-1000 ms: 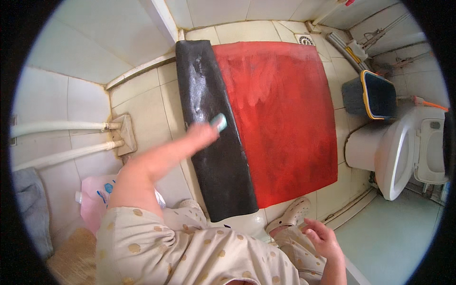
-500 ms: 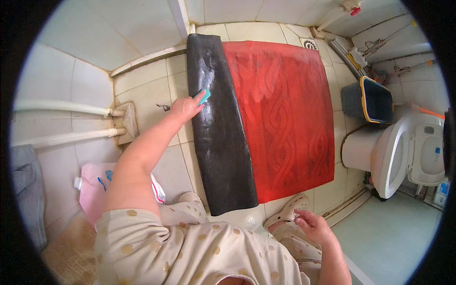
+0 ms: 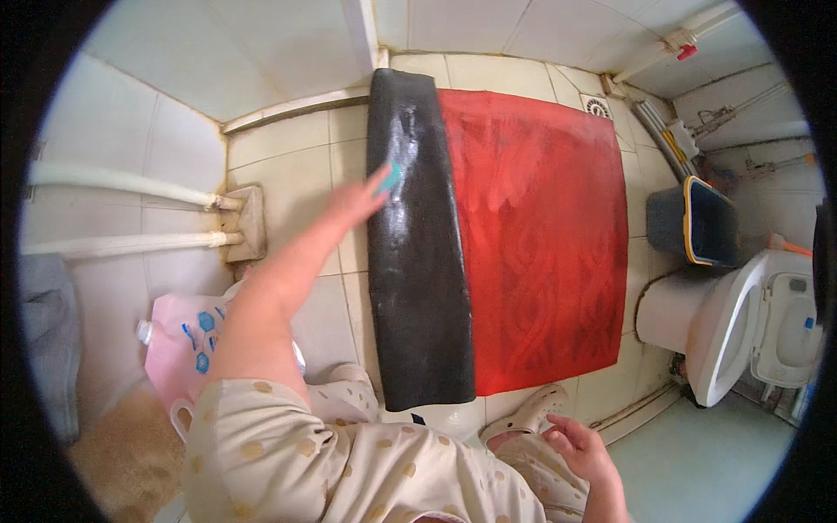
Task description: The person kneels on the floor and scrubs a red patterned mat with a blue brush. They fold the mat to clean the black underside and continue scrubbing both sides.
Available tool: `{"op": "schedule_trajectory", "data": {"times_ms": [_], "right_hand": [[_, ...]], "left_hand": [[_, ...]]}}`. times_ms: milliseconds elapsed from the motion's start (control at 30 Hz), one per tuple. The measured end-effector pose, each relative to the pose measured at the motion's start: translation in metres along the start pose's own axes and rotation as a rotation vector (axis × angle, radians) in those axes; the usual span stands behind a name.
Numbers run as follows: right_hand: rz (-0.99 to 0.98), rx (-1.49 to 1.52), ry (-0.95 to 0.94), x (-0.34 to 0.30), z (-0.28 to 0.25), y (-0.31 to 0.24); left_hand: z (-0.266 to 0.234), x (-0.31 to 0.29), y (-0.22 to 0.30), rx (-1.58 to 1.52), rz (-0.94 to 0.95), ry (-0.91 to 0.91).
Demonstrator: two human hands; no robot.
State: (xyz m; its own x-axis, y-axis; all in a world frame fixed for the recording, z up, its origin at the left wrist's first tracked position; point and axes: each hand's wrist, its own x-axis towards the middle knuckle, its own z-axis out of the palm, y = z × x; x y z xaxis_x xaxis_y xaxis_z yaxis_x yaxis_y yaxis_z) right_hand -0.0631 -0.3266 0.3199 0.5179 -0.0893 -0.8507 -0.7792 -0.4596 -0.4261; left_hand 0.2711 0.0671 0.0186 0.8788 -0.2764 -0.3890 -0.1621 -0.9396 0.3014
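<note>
A red mat (image 3: 540,244) with a raised twisted pattern lies on the tiled floor, its surface looking wet in places. Its left side is folded over, so the shiny black backing (image 3: 418,305) faces up. My left hand (image 3: 356,206), blurred by motion, is closed on a small teal scrubber (image 3: 390,177) against the upper part of that backing. Whether it has bristles or is a sponge cannot be made out. By my right knee, my right hand (image 3: 582,448) is held with loosely curled fingers apart and nothing in them.
A pink jug (image 3: 179,336) with a white cap stands at my left, partly behind my arm. White pipes (image 3: 131,244) run along the left wall. To the right are a dark bucket (image 3: 667,222) with a yellow rim and a toilet (image 3: 719,331). A floor drain (image 3: 597,106) sits beyond the mat.
The whole view has shifted, so the mat appears further right and lower. My left hand with the scrubber has moved slightly up and left on the black backing. My right hand stays empty.
</note>
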Motion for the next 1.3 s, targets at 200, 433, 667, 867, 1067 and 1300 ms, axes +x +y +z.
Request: {"op": "schedule_trajectory", "data": {"times_ms": [200,433,667,867,1067,1300], "right_hand": [[-0.005,-0.073,0.005,0.006,-0.004,0.001],[0.045,-0.124,-0.127,0.014,0.013,0.039],[-0.236,-0.819,-0.166,0.181,0.043,0.075],[-0.329,-0.115,0.214,0.310,0.100,-0.018],[-0.158,-0.057,0.171,0.332,0.135,-0.045],[-0.560,-0.335,0.298,0.270,0.148,-0.080]], "left_hand": [[-0.031,0.072,-0.003,0.017,-0.073,0.226],[0.049,-0.069,0.024,0.142,0.197,-0.097],[0.060,-0.152,0.022,-0.129,0.226,-0.257],[0.038,-0.130,0.000,-0.421,-0.058,0.100],[0.056,-0.120,0.000,-0.794,-0.227,-0.039],[-0.001,-0.113,0.068,-1.147,-0.335,-0.143]]}}
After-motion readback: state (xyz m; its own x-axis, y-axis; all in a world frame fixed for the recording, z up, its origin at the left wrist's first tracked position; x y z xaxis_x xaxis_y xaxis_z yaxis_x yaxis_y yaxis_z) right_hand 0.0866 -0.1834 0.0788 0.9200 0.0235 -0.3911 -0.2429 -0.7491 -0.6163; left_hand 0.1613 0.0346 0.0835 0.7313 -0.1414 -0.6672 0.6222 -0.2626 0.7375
